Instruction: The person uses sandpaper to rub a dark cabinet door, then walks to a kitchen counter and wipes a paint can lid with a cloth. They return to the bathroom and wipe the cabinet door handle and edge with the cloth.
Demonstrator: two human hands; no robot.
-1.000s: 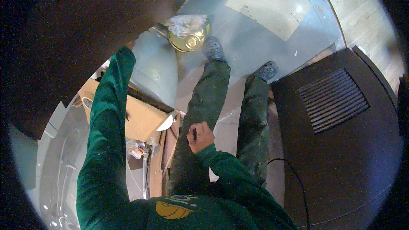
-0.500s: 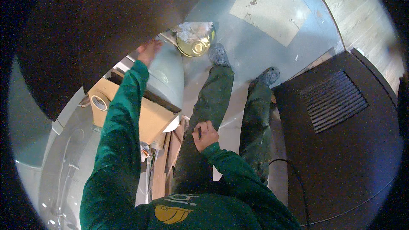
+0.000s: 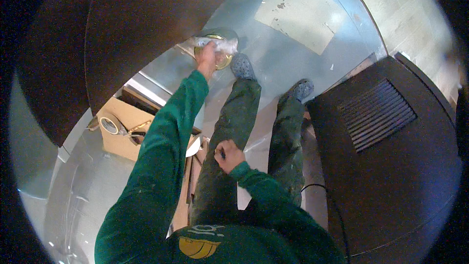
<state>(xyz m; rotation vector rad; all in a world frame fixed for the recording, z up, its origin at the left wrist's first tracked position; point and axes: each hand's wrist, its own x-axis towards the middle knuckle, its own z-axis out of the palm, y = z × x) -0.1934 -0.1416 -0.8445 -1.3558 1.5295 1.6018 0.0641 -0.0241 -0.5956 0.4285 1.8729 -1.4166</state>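
My left hand [image 3: 208,59] reaches far forward to a round, gold-rimmed tin [image 3: 224,62] on the floor beside my left shoe. Its fingers close on a crumpled whitish sheet [image 3: 226,45] lying over the tin; cloth or plastic, I cannot tell which. The hand hides part of the tin. My right hand [image 3: 229,157] is held in front of my left thigh, its fingers curled round a small dark object [image 3: 223,154] that mostly disappears inside the grip.
On the left, a cardboard box [image 3: 118,145] carries a tape roll [image 3: 109,124] and a dark-handled tool [image 3: 138,135]. A large dark panel [image 3: 122,34] looms upper left. To the right stands a dark ribbed panel [image 3: 378,117] with a black cable [image 3: 337,210]. A pale sheet [image 3: 298,14] lies ahead.
My left hand has moved right from beside the dark panel to the tin and taken hold of the crumpled sheet. The dark-handled tool has come into sight. My right hand stays closed near my thigh.
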